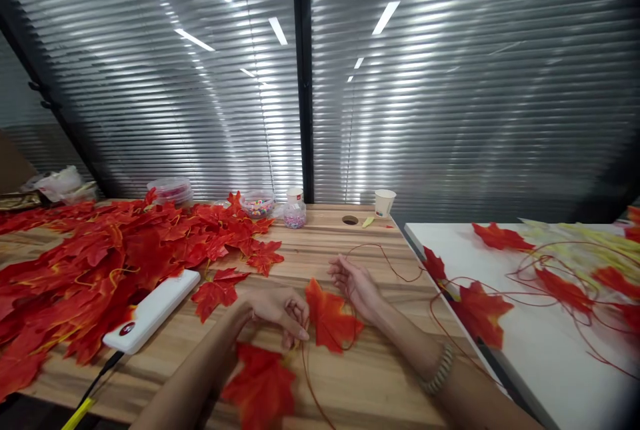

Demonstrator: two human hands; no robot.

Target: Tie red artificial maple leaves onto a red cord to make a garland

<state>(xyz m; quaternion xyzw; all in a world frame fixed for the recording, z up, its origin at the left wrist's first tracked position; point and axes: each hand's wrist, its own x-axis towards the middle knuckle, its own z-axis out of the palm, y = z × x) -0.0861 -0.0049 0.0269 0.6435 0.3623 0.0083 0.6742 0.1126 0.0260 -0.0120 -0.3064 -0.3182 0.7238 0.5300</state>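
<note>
Pinching close together, the fingers of the left hand [276, 307] have hold of a red cord [311, 387] that trails down from their tips. Just right of them, between the two hands, is a red leaf [329, 318]; a second leaf [263, 387] sits just below them. The right hand's [361, 291] fingers are loosely curled and parted; whether they touch the cord, I cannot tell. Left of all the fingers, a leaf pile [145, 247] spreads over the tabletop [315, 247], beside a white device [160, 307].
</note>
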